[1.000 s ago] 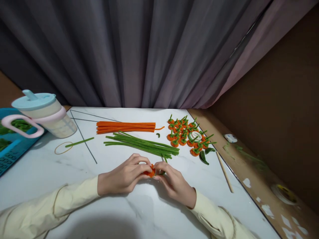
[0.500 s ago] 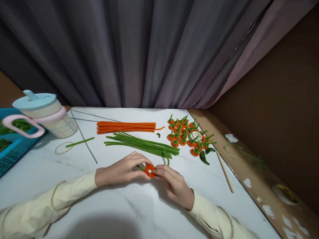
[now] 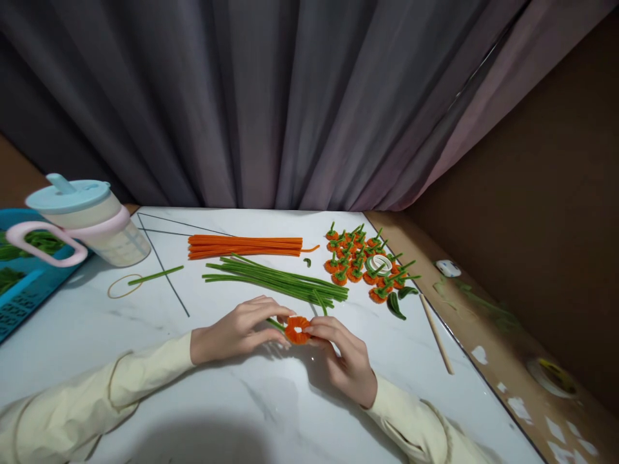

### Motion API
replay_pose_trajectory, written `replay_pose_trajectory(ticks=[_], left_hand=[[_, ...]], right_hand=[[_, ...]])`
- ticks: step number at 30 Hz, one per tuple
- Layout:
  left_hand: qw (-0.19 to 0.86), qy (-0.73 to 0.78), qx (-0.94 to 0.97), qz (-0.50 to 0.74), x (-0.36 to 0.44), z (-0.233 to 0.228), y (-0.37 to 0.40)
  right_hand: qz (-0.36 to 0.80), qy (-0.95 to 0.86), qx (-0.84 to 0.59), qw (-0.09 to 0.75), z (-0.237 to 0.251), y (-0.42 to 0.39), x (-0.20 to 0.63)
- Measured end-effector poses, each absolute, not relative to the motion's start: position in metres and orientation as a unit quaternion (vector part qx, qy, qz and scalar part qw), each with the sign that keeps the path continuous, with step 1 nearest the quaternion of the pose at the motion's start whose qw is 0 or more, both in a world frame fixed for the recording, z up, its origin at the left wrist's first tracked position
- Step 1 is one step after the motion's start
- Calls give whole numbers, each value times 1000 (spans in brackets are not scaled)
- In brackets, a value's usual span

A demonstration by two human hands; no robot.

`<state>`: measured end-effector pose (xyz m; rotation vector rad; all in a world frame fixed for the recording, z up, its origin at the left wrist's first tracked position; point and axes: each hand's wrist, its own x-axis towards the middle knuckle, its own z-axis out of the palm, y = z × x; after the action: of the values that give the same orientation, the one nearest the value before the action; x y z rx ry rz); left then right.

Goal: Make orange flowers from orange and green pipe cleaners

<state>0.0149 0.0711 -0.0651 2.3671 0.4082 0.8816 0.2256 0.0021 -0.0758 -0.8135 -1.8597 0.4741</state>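
Both hands meet at the middle of the white marble table (image 3: 145, 361). My left hand (image 3: 236, 332) and my right hand (image 3: 341, 354) pinch a small orange pipe-cleaner ring (image 3: 296, 329) between their fingertips. A green stem (image 3: 275, 323) sticks out of the ring toward my left fingers. Just beyond the hands lies a bundle of green pipe cleaners (image 3: 275, 281). Behind that bundle lies a bundle of orange pipe cleaners (image 3: 244, 246).
Several finished orange-and-green pieces (image 3: 360, 261) lie at the back right around a white tape roll (image 3: 380, 263). A wooden stick (image 3: 436, 334) lies near the right edge. A lidded jug (image 3: 84, 222), a blue basket (image 3: 19, 283), a rubber band (image 3: 123, 287) and a loose green stem (image 3: 155, 276) are at the left.
The orange piece has been turned between my fingers and now shows as an open ring facing up. My right hand has lifted slightly; my left fingers have spread a little.
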Motion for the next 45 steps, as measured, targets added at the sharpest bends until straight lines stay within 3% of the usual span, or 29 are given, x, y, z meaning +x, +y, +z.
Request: replay_pose_trajectory(ticks=[11, 23, 35, 45], left_hand=[[246, 155, 897, 332, 16, -63, 70], [234, 155, 917, 283, 16, -66, 64], [266, 137, 917, 265, 17, -65, 59], [406, 261, 860, 169, 20, -50, 55]], right_hand=[[244, -765, -354, 479, -76, 6, 226], [115, -834, -362, 400, -79, 7, 223], [190, -829, -384, 360, -78, 4, 220], [318, -761, -434, 363, -71, 6, 213]])
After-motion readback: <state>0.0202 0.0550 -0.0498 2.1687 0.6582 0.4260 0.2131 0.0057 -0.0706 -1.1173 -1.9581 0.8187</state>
